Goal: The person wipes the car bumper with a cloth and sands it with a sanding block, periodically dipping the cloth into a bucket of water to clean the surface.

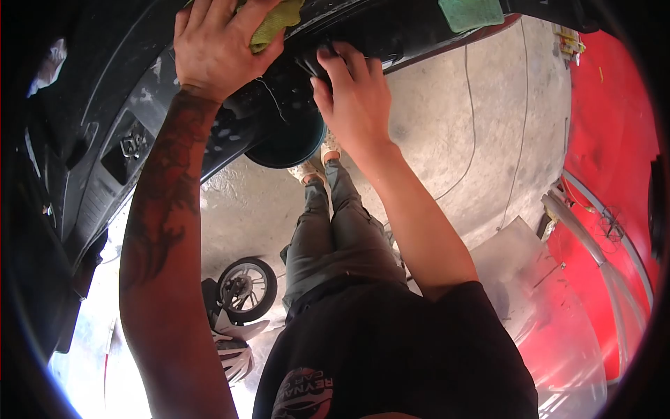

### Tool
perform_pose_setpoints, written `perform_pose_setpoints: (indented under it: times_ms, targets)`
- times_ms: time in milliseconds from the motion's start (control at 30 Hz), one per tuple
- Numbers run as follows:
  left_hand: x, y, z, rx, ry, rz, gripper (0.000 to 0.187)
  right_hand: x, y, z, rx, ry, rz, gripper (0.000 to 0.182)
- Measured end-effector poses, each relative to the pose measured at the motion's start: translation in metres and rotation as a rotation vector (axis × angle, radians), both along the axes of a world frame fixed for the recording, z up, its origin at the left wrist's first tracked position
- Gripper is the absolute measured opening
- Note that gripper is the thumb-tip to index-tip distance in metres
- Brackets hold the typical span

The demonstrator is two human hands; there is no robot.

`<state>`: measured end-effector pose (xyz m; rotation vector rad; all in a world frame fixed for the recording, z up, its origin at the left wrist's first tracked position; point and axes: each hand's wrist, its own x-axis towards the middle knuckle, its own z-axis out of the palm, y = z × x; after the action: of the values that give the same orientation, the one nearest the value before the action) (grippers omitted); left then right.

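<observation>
At the top, my left hand (220, 49) holds a yellow-green cloth (276, 26), bunched between thumb and fingers against a black car panel (237, 105). To its right, my right hand (356, 91) is closed with bent fingers by the dark sill. A black thing (312, 64) shows at its fingertips, too dark to name. Below both hands is a dark round bucket (296, 150), partly covered by the panel. A thin cord or strand (276, 98) hangs near the left thumb.
A light green cloth or pad (471, 12) lies at upper right. Cables (472, 126) run across the concrete floor (433, 105). A motorbike wheel (246, 290) is at lower left. Metal tubing (593, 237) stands beside a red surface (614, 133). My shoes (307, 171) are near the bucket.
</observation>
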<state>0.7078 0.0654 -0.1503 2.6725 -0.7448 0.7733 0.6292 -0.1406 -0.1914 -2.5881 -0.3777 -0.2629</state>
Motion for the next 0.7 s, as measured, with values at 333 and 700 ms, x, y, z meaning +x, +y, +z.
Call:
perform_pose_setpoints:
  times_ms: [333, 700]
  targets:
    - [0.001, -0.002, 0.004, 0.010, 0.028, 0.027, 0.060, 0.018, 0.002, -0.003, -0.053, -0.081, -0.001, 0.040]
    - [0.000, -0.001, 0.004, 0.010, 0.037, 0.012, 0.060, 0.017, -0.004, -0.007, -0.128, -0.118, -0.029, 0.042]
